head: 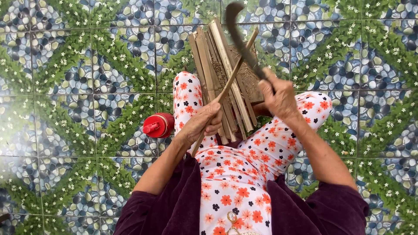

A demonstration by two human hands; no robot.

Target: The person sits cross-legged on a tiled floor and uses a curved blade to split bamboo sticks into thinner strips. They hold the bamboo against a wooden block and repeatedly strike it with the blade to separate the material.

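My left hand [203, 122] grips a thin bamboo strip [237, 65] that slants up and to the right. My right hand [278, 96] holds a dark curved knife [240, 39], its blade crossing the strip's upper end. Under both hands a bundle of split bamboo slats [220, 74] leans between my knees, resting on a brown wooden block [249, 78]. I sit on the floor in white trousers with red and black flowers [237, 174] and dark purple sleeves.
A red plastic bottle [159, 125] lies on the floor beside my left knee. The floor [78, 87] is tiled with a printed pattern of blue pebbles, green leaves and small white flowers.
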